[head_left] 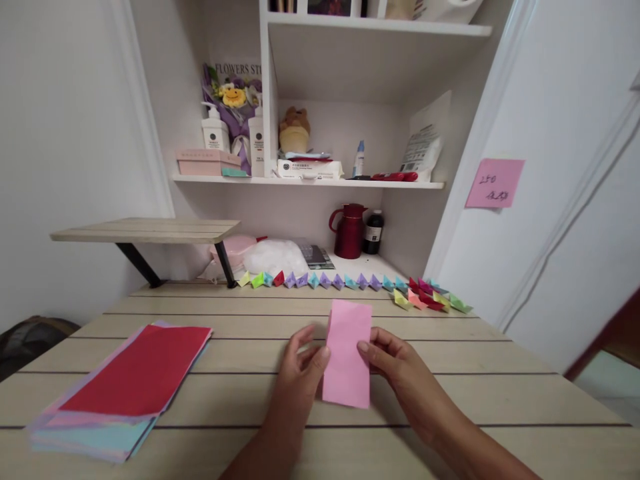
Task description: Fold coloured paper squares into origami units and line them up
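Note:
A folded pink paper (347,353) is held upright just above the wooden table (450,400), between both hands. My left hand (299,373) pinches its left edge with thumb and fingers. On the right edge, my right hand (393,363) grips it with its fingertips. A stack of coloured paper sheets (127,387), red on top, lies at the left of the table. A row of several small folded paper boats (350,283) in many colours lines the table's far edge.
A small raised wooden shelf (150,230) stands at the back left. A red jug (349,231) and a dark bottle (373,232) stand in the alcove under white shelves (310,181) with bottles and boxes. A pink sticky note (494,183) hangs on the right wall.

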### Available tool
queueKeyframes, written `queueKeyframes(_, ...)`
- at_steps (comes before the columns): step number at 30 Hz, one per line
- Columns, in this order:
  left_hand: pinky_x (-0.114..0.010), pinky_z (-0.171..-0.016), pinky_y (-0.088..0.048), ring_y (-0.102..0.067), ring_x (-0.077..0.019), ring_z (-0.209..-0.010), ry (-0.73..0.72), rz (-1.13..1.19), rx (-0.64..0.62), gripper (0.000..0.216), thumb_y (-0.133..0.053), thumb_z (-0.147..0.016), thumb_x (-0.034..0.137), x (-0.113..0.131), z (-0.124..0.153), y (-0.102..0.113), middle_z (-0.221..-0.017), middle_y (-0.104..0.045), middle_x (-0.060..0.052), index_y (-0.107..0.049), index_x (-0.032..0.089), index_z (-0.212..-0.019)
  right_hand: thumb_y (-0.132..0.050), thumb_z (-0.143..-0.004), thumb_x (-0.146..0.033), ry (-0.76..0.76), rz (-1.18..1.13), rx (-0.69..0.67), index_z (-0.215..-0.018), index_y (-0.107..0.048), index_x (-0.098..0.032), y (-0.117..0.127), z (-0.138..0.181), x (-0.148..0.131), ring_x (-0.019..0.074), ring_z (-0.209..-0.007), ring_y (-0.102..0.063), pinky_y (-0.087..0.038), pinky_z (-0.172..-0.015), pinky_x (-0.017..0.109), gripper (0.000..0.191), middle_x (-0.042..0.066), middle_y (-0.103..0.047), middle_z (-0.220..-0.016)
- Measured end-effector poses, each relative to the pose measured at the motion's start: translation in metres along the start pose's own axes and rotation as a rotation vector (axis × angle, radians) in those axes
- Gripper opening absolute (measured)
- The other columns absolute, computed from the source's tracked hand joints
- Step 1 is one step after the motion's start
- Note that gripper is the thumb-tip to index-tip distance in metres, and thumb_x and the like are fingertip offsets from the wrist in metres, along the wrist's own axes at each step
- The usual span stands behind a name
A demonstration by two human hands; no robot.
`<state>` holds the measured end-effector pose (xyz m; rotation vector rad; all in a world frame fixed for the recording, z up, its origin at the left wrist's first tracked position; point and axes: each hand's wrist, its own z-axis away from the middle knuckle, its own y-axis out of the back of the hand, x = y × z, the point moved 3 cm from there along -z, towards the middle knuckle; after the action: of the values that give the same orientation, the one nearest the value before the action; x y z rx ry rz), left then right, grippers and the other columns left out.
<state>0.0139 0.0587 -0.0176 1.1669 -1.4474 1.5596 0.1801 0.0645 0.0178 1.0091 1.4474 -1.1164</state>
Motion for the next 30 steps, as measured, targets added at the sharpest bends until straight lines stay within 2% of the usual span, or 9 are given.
queueKeyframes(2, -0.031, -0.081, -0.048, -0.057, -0.0298, -0.112, -0.013, -0.023, 0.045, 0.075, -0.082, -0.059, 0.046, 0.000, -0.001, 0.002, -0.134, -0.050, -0.018, -0.056, 0.018, -0.123, -0.073, -0.073, -0.039, -0.008, -0.094, -0.004, -0.091, -0.064, -0.019, -0.002, 0.000, 0.001, 0.0190, -0.078, -0.059, -0.045, -0.075, 0.031, 0.028, 0.001, -0.064, -0.079)
queueKeyframes(4, -0.032, -0.081, -0.048, -0.058, -0.0295, -0.109, 0.006, 0.023, -0.038, 0.076, -0.082, -0.058, 0.047, -0.001, -0.001, -0.001, -0.131, -0.054, -0.018, -0.056, 0.018, -0.123, -0.075, -0.071, -0.037, -0.008, -0.136, -0.023, -0.096, -0.063, -0.021, -0.006, 0.001, 0.002, 0.0187, -0.077, -0.060, -0.045, -0.076, 0.032, 0.033, 0.000, -0.064, -0.078)
queueKeyframes(8, -0.030, -0.069, -0.048, -0.065, -0.0260, -0.086, 0.147, 0.060, -0.231, 0.058, -0.080, -0.061, 0.045, -0.005, 0.006, -0.009, -0.100, -0.070, -0.014, -0.065, 0.013, -0.107, -0.077, -0.068, -0.037, -0.028, -0.117, -0.140, -0.092, -0.062, -0.020, -0.015, 0.003, 0.008, 0.0189, -0.076, -0.060, -0.045, -0.076, 0.032, 0.033, 0.001, -0.066, -0.078)
queueKeyframes(14, -0.024, -0.058, -0.042, -0.060, -0.0154, -0.062, 0.257, 0.028, -0.151, 0.042, -0.076, -0.067, 0.043, 0.003, 0.011, -0.003, -0.080, -0.071, -0.009, -0.068, 0.012, -0.095, -0.074, -0.072, -0.036, -0.012, -0.056, -0.124, -0.079, -0.058, -0.020, -0.007, 0.000, 0.008, 0.0149, -0.066, -0.058, -0.045, -0.066, 0.028, 0.024, -0.001, -0.061, -0.070)
queueKeyframes(17, -0.024, -0.056, -0.041, -0.058, -0.0141, -0.059, 0.313, 0.008, -0.189, 0.045, -0.077, -0.065, 0.043, 0.007, 0.012, -0.003, -0.081, -0.071, -0.009, -0.069, 0.011, -0.096, -0.066, -0.080, -0.037, 0.033, 0.016, 0.006, -0.094, -0.060, -0.022, 0.011, -0.005, 0.003, 0.0157, -0.074, -0.061, -0.048, -0.076, 0.033, 0.021, 0.003, -0.065, -0.090)
queueKeyframes(19, -0.024, -0.058, -0.041, -0.059, -0.0148, -0.062, 0.326, 0.012, -0.238, 0.044, -0.077, -0.065, 0.042, 0.009, 0.013, -0.005, -0.083, -0.071, -0.009, -0.070, 0.011, -0.097, -0.066, -0.081, -0.035, 0.087, 0.121, 0.032, -0.115, -0.055, -0.029, 0.021, -0.006, -0.001, 0.0183, -0.088, -0.061, -0.048, -0.083, 0.035, 0.036, 0.005, -0.060, -0.113)
queueKeyframes(23, -0.026, -0.064, -0.042, -0.060, -0.0167, -0.068, 0.349, 0.007, -0.349, 0.041, -0.075, -0.070, 0.040, 0.009, 0.018, -0.009, -0.085, -0.070, -0.010, -0.070, 0.010, -0.097, -0.064, -0.083, -0.032, 0.222, 0.339, -0.121, -0.139, -0.032, -0.045, 0.022, -0.002, -0.014, 0.0254, -0.126, -0.043, -0.047, -0.092, 0.041, 0.066, 0.002, -0.024, -0.152)
queueKeyframes(27, -0.026, -0.064, -0.042, -0.059, -0.0162, -0.067, 0.368, 0.031, -0.401, 0.041, -0.074, -0.071, 0.042, 0.010, 0.020, -0.010, -0.081, -0.069, -0.009, -0.070, 0.009, -0.095, -0.066, -0.082, -0.032, 0.385, 0.518, -0.267, -0.103, -0.068, -0.033, 0.016, 0.005, -0.026, 0.0277, -0.136, -0.030, -0.030, -0.109, 0.044, 0.021, 0.000, -0.032, -0.148)
queueKeyframes(30, -0.022, -0.061, -0.040, -0.056, -0.0124, -0.064, 0.370, 0.060, -0.341, 0.039, -0.076, -0.069, 0.040, 0.011, 0.019, -0.008, -0.076, -0.066, -0.006, -0.069, 0.010, -0.092, -0.068, -0.081, -0.034, 0.352, 0.498, -0.242, -0.081, -0.069, -0.026, 0.017, 0.004, -0.026, 0.0293, -0.131, -0.037, -0.034, -0.105, 0.044, 0.009, 0.005, -0.047, -0.136)
